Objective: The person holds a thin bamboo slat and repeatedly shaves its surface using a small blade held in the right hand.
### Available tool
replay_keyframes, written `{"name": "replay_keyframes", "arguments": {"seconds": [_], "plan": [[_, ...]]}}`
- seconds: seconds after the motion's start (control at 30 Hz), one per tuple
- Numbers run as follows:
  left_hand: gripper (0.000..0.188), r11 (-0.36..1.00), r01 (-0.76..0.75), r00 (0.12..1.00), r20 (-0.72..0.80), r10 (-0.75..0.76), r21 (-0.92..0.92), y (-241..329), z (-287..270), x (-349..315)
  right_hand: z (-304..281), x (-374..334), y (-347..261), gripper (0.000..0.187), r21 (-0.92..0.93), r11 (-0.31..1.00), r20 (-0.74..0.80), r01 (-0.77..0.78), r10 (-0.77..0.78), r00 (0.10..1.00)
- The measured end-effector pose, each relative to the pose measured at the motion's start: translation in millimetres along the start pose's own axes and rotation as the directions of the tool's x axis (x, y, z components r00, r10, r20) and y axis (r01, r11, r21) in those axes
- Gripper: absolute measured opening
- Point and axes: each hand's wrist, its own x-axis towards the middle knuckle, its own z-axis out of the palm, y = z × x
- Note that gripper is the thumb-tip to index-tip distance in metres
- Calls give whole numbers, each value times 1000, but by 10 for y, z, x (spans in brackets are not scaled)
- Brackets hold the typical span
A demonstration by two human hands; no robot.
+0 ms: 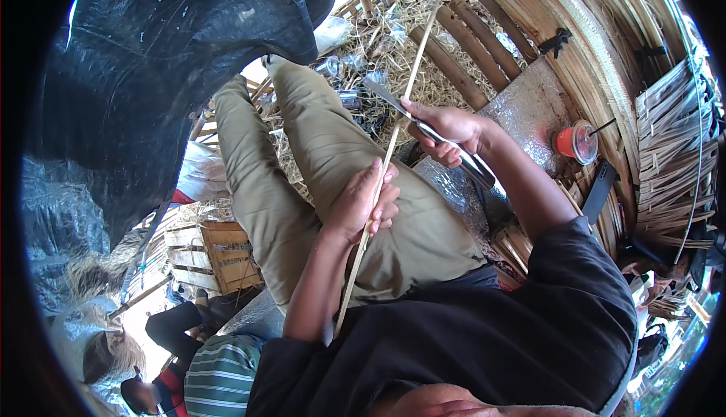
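A long, thin bamboo strip (416, 69) runs from beside my left upper arm up past my knees, slanting to the right. My left hand (369, 201) is closed round its lower part. Above that, my right hand (448, 131) grips a knife (387, 96) whose blade points up and left, lying across the strip. The knife's long handle (475, 166) sticks out below the right palm toward my forearm. My right thumb is close to the strip; whether it presses on it I cannot tell. Both hands are over my outstretched legs (333, 130) in khaki trousers.
Shavings and litter (378, 46) cover the ground beyond my legs. Bamboo slats (476, 43) lie at the far right. A red drink cup (576, 143) with a straw and a dark phone (600, 190) are by my right arm. Black sheeting (189, 62) hangs left; a person in a striped shirt (221, 375) is lower left.
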Motion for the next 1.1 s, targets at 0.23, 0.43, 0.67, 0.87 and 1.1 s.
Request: {"name": "replay_keyframes", "arguments": {"seconds": [0.23, 0.43, 0.67, 0.87, 1.1], "plan": [[38, 994, -1, 1000, -27, -2, -110, -19, -77, 47, -60, -138, 156, 76, 37, 956, 640, 292, -248, 728], [34, 990, 12, 998, -59, -21, -138, -31, -70, 27, -32, 67, 22, 77, -85, 938, -451, 337, -337, 826], [33, 994, 3, 998, -54, -9, -112, -43, -41, 51, -162, 336, 182, 69, -558, 810, -716, 177, -579, 390], [34, 996, -8, 998, -65, 2, -89, -19, -23, 47, -139, 284, 68, 62, -610, 792, -727, 31, -575, 375], [34, 995, -5, 998, -67, -2, -101, 7, -2, 39, -114, 126, 29, 63, -776, 589, -625, -228, -766, 151]]}}
